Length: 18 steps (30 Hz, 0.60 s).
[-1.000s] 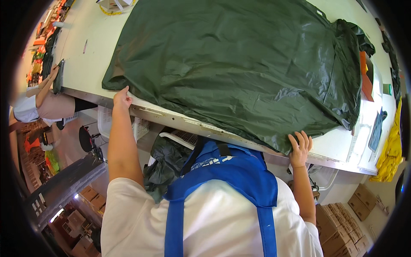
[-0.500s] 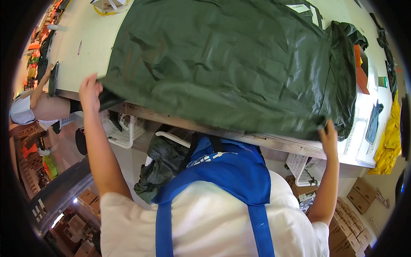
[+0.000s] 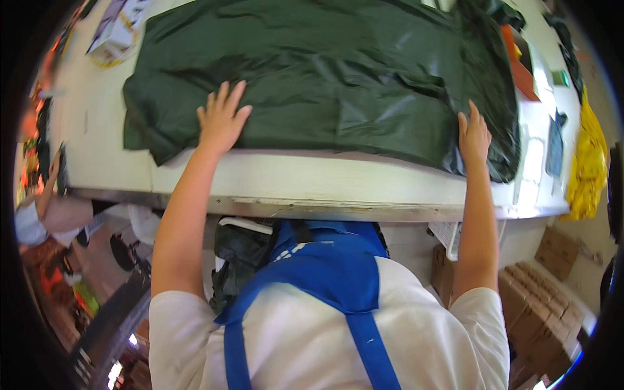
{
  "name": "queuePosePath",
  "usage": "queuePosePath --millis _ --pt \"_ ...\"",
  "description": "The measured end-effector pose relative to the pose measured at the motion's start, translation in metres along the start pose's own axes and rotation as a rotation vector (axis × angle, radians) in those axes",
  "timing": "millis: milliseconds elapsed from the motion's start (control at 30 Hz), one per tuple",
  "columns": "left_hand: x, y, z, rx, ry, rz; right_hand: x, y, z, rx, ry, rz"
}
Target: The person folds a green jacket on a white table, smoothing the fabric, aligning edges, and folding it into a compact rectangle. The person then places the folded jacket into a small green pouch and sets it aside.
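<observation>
A large piece of dark green, shiny waterproof fabric (image 3: 312,84) lies wrinkled and folded over on the white worktable (image 3: 312,179). My left hand (image 3: 223,120) rests flat on its left part, close to the near edge, with fingers spread. At the right, my right hand (image 3: 475,136) touches the fabric beside a bunched fold, its fingers stretched out and apart. Neither hand grips anything. The fabric's far edge runs partly out of view at the top.
An orange holder (image 3: 520,68) and a green roll (image 3: 559,78) stand to the right. Yellow fabric (image 3: 586,162) hangs off the table's right end. A box (image 3: 114,42) sits far left. Cartons (image 3: 539,305) are stacked below right. Another person (image 3: 55,211) works at the left.
Both hands have let go of the fabric's near edge and moved forward onto it. That edge, over the table's front before, now lies farther back, baring a white strip of tabletop.
</observation>
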State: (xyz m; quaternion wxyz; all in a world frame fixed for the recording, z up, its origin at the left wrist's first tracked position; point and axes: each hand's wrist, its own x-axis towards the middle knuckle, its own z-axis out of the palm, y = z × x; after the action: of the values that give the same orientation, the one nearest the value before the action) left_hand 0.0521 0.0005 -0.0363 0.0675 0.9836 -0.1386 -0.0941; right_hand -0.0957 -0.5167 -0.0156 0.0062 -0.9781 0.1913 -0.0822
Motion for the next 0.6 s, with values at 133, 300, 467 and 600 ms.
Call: queuePosePath --millis 133,300,467,600 --pt "-0.009 -0.009 0.02 -0.07 0.039 -0.001 -0.089 0.106 0.007 -0.094 0.218 0.139" --pt "-0.01 -0.008 0.025 -0.046 0.045 0.089 -0.075 0.151 -0.003 -0.119 -0.161 0.292" --pt "-0.058 0.009 0.021 -0.436 0.065 0.261 -0.076 0.2 0.024 -0.232 -0.218 0.304" --pt "-0.115 -0.052 0.004 -0.306 0.589 -0.183 -0.093 0.104 0.021 -0.005 0.227 0.039"
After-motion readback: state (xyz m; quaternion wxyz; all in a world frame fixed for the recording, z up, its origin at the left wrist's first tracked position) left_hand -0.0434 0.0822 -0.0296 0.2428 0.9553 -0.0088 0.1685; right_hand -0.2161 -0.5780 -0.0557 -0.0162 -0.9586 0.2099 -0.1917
